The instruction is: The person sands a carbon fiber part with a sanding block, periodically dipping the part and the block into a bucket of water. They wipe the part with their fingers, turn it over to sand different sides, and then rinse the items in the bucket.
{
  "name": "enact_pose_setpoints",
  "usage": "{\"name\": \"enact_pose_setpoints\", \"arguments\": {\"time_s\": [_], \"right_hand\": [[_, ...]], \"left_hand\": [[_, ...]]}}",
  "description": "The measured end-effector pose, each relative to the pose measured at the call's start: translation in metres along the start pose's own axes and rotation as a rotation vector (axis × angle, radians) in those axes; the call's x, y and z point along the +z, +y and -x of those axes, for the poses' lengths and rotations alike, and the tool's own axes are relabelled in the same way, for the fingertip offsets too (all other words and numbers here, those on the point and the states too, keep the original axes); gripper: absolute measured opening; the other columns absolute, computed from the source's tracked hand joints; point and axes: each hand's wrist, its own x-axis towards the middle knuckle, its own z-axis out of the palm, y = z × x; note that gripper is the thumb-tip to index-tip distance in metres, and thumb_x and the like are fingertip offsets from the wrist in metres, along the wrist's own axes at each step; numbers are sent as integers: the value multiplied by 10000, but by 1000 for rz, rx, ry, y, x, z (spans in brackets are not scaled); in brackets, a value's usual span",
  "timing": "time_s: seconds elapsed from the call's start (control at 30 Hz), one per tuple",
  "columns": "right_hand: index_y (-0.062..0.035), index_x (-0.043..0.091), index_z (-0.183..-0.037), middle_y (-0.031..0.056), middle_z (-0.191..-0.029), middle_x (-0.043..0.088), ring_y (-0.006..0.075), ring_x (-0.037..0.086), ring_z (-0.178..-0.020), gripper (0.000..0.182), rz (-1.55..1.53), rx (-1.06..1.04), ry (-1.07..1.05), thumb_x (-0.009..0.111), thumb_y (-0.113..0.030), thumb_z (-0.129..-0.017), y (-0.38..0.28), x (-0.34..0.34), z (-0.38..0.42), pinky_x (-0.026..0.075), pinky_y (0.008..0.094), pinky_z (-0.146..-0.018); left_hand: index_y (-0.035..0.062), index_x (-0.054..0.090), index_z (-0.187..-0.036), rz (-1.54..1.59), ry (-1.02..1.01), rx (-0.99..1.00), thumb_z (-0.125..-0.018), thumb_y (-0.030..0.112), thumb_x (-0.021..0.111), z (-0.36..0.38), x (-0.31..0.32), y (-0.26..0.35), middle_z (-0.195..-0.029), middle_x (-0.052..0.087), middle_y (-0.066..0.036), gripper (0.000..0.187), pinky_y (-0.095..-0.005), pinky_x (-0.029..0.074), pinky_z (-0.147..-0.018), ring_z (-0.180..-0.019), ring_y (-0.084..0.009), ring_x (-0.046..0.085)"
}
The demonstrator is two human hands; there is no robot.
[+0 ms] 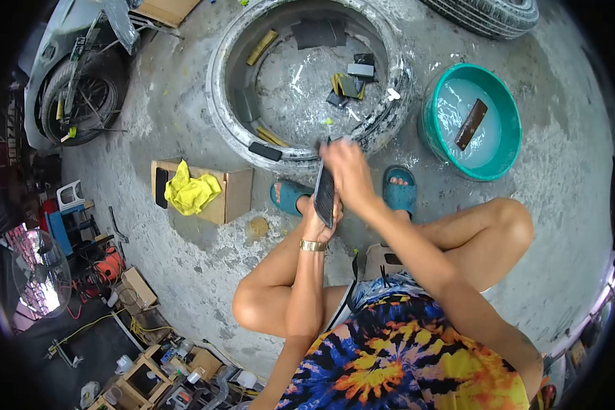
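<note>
My left hand [319, 220], with a gold watch band at its wrist, is closed around the lower end of a long, flat, dark piece with fine lines along its face [324, 195]. The piece points away from me, above the floor between my feet. My right hand [347, 169] is at its far end with curled fingers, slightly blurred. Whatever those fingers pinch is hidden. Just beyond lies a large tyre [220, 102] on its side. A black block [265, 151] rests on its near rim.
Inside the tyre are a grey block [361, 70], sandpaper pieces [348, 85] and a yellowish strip [262, 47]. A teal basin [430, 126] on the right holds cloudy water and a brown bar [471, 124]. A yellow cloth [193, 188] lies on a wooden box [236, 195] at left.
</note>
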Motion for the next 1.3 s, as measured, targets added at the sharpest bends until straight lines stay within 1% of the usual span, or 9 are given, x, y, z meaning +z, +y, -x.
{"name": "enact_pose_setpoints", "arguments": {"time_s": [0.2, 0.27, 0.4, 0.47, 0.5, 0.6, 0.77, 1.2, 1.3], "right_hand": [[-32, 647, -1017, 133, -936, 559, 298, 506, -865, 190, -173, -168, 109, 545, -125, -887, -33, 3, 42, 427, 419, -766], [-40, 650, -1024, 136, -941, 560, 304, 513, -876, 196, -40, -156, 59, 543, -140, -893, -5, 3, 12, 430, 423, -764], [-38, 649, -1048, 140, -977, 564, 322, 512, -910, 238, 32, -77, -61, 574, -109, -833, -9, -3, 0, 434, 434, -793], [-48, 655, -1028, 142, -957, 562, 323, 518, -909, 225, -76, -286, -70, 580, -96, -821, -40, -24, 41, 443, 435, -790], [-57, 658, -1016, 123, -938, 559, 310, 526, -914, 224, -91, -292, -108, 588, -101, -808, -38, -30, 40, 453, 415, -781], [-65, 661, -1039, 80, -944, 571, 286, 537, -950, 256, 136, -57, -138, 589, -87, -795, 9, -21, -15, 459, 393, -794], [-42, 641, -1015, 91, -968, 564, 289, 530, -916, 247, 99, -282, -151, 580, -60, -776, -43, -50, 38, 453, 398, -760], [-55, 646, -1077, 72, -1084, 573, 262, 528, -997, 319, 157, -47, -163, 576, -59, -766, 2, -38, 9, 446, 372, -820], [-39, 655, -1035, 95, -1007, 573, 285, 528, -926, 270, 30, -250, -117, 567, -63, -781, -43, -47, 47, 455, 388, -788]], "left_hand": [[62, 531, -1182, 151, 922, -22, -965, 221, 521, -26, 108, 20, -891, 611, -68, 268, -216, 434, -543, -669, -122, 581], [86, 529, -1169, -11, 433, -52, -972, 202, 471, 13, 2, -1, -703, 585, -51, 236, -251, 386, -441, -513, -113, 516], [66, 550, -1112, 46, 292, -37, -983, 250, 457, 17, -17, -3, -727, 575, -48, 244, -266, 430, -483, -534, -118, 517], [79, 548, -1141, 18, 879, -87, -992, 305, 460, -10, 79, 16, -922, 635, -51, 285, -304, 548, -645, -727, -140, 636], [91, 546, -1165, -122, 807, -49, -986, 345, 484, 4, 3, -8, -1077, 629, -44, 317, -309, 571, -761, -907, -159, 657], [51, 542, -1115, -326, 350, -35, -960, 209, 507, 1, 10, 9, -818, 640, -54, 224, -240, 510, -490, -591, -128, 629], [54, 571, -930, -335, 858, 61, -978, 151, 470, -24, 83, 14, -607, 515, 13, 148, -209, 375, -360, -400, -72, 464], [69, 552, -952, -578, 713, -59, -984, 181, 490, -26, 68, 17, -736, 561, 18, 133, -231, 414, -420, -563, -85, 546], [79, 562, -923, -218, 998, 49, -1002, 225, 472, -36, 64, 8, -633, 530, 38, 190, -194, 386, -382, -432, -52, 480]]}}
